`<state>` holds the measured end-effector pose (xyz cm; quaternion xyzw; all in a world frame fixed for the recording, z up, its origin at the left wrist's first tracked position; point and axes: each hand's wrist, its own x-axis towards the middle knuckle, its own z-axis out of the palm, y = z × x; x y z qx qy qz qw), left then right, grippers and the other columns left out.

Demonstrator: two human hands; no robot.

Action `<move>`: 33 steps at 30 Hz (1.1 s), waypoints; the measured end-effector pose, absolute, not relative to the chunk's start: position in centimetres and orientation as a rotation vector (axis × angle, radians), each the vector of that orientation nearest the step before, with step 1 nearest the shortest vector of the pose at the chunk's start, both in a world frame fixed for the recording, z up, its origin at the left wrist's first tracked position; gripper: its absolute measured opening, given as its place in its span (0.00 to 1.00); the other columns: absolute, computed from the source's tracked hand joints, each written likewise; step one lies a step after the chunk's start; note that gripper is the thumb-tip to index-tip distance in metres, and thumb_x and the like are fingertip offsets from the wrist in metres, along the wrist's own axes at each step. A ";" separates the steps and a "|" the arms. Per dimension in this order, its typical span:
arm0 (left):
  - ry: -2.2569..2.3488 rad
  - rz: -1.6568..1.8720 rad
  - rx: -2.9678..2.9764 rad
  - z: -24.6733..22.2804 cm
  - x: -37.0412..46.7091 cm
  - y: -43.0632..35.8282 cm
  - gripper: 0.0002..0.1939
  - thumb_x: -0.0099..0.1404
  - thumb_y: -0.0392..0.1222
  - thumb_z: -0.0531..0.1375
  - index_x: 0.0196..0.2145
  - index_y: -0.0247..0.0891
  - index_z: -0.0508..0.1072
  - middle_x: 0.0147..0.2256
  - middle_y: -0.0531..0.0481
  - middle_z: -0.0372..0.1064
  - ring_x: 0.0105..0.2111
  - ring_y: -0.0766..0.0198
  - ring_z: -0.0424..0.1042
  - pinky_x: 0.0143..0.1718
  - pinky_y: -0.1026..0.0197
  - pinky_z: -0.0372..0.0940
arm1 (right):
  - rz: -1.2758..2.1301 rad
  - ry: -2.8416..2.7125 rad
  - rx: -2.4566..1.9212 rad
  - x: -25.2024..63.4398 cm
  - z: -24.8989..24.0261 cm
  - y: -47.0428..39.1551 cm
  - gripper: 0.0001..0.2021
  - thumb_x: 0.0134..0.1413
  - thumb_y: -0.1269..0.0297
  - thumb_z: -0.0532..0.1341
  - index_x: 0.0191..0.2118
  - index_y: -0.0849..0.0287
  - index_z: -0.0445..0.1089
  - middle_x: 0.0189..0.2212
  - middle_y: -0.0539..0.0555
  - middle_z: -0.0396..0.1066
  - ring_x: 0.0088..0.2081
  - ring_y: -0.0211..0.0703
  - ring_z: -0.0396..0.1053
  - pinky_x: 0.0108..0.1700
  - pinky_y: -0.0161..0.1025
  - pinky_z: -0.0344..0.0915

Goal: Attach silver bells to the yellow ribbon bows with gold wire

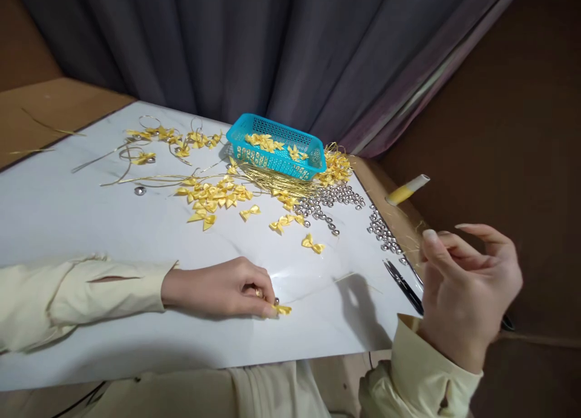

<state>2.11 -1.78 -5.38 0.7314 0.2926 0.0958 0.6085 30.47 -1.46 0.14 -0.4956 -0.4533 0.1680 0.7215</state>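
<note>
My left hand [231, 288] rests low over the white table, thumb and forefinger closed on a yellow bow [284, 310]. Close to those fingertips sits a small silver bead [276, 300], and a bit of gold shows inside the curled fingers. A faint thin strand [318, 290] stretches from there to the right across the tabletop. My right hand [472, 279] is raised past the table's right edge, its thumb and a finger pinched together; whatever is between them is too fine to make out.
A blue basket [284, 164] holding yellow bows stands at the back. Gold wires [272, 179], loose bows [218, 194] and silver beads [336, 197] lie before it. Black scissors [403, 288] are at the right edge, near a yellow-white tube [408, 190]. Behind hangs a grey curtain [245, 49].
</note>
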 end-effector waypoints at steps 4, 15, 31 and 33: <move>0.698 0.220 1.500 -5.3 2.2 -1.6 0.13 0.58 0.48 0.64 0.33 0.37 0.67 0.21 0.61 0.51 0.23 0.70 0.50 0.24 0.66 0.48 | 0.434 -1.129 -1.066 30.0 2.0 -0.7 0.21 0.32 0.73 0.71 0.36 0.58 0.65 0.14 0.44 0.66 0.18 0.35 0.60 0.25 0.35 0.58; 0.712 0.256 1.482 -5.4 2.2 -1.1 0.21 0.59 0.49 0.65 0.48 0.41 0.68 0.20 0.63 0.51 0.21 0.71 0.51 0.23 0.67 0.49 | 0.394 -1.549 -0.855 25.9 6.6 1.1 0.17 0.45 0.78 0.67 0.39 0.57 0.63 0.18 0.42 0.65 0.19 0.33 0.62 0.22 0.33 0.57; 0.669 0.380 1.390 -5.6 2.1 -0.6 0.09 0.60 0.45 0.64 0.31 0.37 0.82 0.32 0.48 0.74 0.29 0.67 0.68 0.32 0.67 0.62 | 0.401 -2.378 -1.640 29.1 0.0 9.1 0.15 0.55 0.63 0.60 0.47 0.59 0.62 0.34 0.55 0.76 0.31 0.42 0.74 0.31 0.37 0.68; 0.719 0.384 1.334 -5.7 2.1 -0.6 0.12 0.59 0.48 0.64 0.32 0.35 0.81 0.28 0.49 0.74 0.21 0.72 0.61 0.24 0.67 0.58 | 0.278 -2.362 -1.751 32.0 -0.2 7.4 0.09 0.53 0.63 0.60 0.40 0.59 0.66 0.37 0.60 0.75 0.35 0.47 0.74 0.32 0.40 0.68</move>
